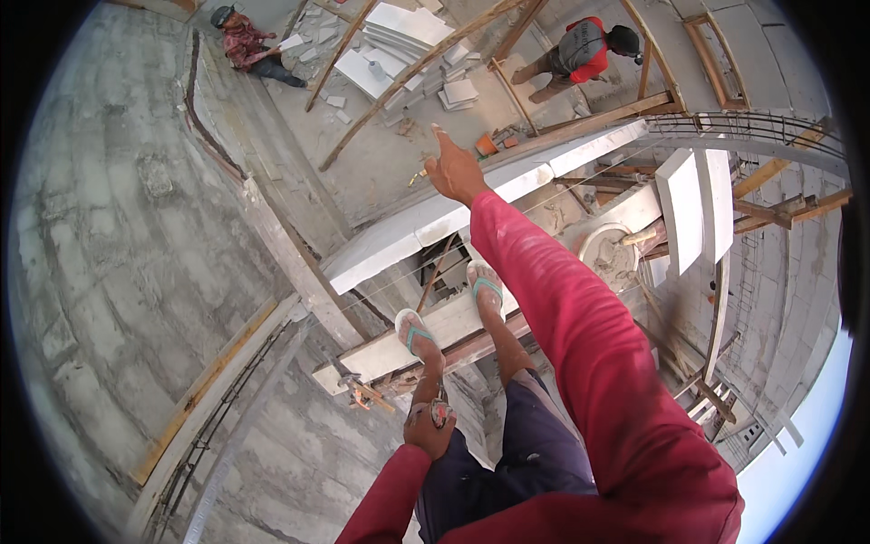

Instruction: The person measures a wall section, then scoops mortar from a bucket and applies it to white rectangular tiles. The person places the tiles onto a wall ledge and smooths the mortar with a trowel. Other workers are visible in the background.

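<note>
Round object (440, 413) in left hand (424, 435), right hand (456, 172) outstretched

Sleeves (580, 317) were crimson, shorts (548, 440) dark purple, flip-flops (399, 322) white with turquoise straps (416, 336), hand-held round object (441, 414) grey and red, block row (385, 243) white, bucket (487, 145) orange, seated co-worker's shirt (242, 45) red plaid

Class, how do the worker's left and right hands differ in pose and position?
The left hand curls around a small rounded object; the right hand has a finger extended. The left hand is lower in view; the right hand is higher. Both emerge from red sleeves.
</note>
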Available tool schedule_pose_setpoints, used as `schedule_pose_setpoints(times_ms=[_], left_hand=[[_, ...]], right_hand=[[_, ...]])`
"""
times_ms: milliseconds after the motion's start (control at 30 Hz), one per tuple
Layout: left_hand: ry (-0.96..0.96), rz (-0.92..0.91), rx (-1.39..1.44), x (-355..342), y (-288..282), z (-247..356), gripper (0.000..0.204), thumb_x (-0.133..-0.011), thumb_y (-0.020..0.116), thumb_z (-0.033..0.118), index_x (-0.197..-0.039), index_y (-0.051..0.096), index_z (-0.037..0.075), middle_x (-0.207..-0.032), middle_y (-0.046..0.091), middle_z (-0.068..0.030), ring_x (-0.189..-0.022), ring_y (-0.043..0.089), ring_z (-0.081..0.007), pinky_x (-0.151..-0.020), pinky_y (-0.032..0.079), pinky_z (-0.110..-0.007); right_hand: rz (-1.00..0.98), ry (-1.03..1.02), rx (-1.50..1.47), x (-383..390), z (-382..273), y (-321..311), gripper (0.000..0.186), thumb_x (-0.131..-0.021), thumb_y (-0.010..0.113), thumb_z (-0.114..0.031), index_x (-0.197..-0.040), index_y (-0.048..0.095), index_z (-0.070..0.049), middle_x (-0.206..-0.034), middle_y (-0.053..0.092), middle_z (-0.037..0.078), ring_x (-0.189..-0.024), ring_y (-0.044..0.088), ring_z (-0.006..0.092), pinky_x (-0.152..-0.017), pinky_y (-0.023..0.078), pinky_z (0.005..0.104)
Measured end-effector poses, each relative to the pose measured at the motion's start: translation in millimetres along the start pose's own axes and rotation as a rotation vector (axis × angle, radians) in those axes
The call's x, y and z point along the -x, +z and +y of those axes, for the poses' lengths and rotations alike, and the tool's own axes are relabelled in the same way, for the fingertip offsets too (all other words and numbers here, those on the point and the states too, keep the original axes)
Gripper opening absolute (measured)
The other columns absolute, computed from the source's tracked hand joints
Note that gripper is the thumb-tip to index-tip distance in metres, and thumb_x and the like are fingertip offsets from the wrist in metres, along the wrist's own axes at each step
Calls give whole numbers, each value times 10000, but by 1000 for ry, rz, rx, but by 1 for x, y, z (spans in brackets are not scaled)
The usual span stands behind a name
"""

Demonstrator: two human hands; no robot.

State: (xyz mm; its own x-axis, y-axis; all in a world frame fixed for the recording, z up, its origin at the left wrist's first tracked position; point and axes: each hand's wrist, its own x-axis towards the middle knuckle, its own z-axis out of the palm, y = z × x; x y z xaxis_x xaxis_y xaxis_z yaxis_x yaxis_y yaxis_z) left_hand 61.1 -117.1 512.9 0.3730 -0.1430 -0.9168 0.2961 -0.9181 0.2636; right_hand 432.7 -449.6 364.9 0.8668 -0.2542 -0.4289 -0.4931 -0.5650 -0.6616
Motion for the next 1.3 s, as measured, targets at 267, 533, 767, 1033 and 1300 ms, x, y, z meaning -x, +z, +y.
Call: schedule_pose_setpoints(times_ms=[267,533,767,1033,1300], left_hand=[[-22,-42,-17,-17,-2,-6,665,-957,643,603,-1362,654,76,-1324,694,-255,-1313,608,-438,-1170,394,-522],[-29,-50,-40,-18,-5,-1,693,-955,635,608,-1377,642,59,-1341,683,-263,-1334,595,-435,-1176,388,-523],[-14,-46,2,-14,-4,-1,658,-953,643,592,-1345,664,63,-1344,682,-258,-1328,600,-432,-1173,387,-528],[-7,-10,0,-9,7,-8,636,-950,663,580,-1324,675,66,-1313,698,-245,-1310,613,-421,-1150,417,-511],[131,194,-37,-5,19,-10,483,-927,738,475,-1092,687,23,-1122,702,-247,-1079,683,-442,-956,533,-521]], right_hand=[[-199,104,16,334,109,-7,709,-961,674,-247,-1593,418,-54,-1082,678,217,-1009,671,376,-886,543,495],[-344,116,369,476,76,-1,763,-882,739,-301,-1529,466,-4,-1344,545,268,-1238,513,496,-1095,429,577],[-62,32,-42,251,78,46,756,-961,681,-198,-1582,349,78,-1066,673,250,-1021,642,448,-991,506,530],[42,81,41,17,49,-1,769,-958,639,-267,-1600,346,39,-1260,677,355,-1165,671,518,-1027,525,555],[-115,302,255,-34,81,-36,679,-965,602,-208,-1583,419,7,-1458,613,284,-1293,651,433,-1118,500,510]])
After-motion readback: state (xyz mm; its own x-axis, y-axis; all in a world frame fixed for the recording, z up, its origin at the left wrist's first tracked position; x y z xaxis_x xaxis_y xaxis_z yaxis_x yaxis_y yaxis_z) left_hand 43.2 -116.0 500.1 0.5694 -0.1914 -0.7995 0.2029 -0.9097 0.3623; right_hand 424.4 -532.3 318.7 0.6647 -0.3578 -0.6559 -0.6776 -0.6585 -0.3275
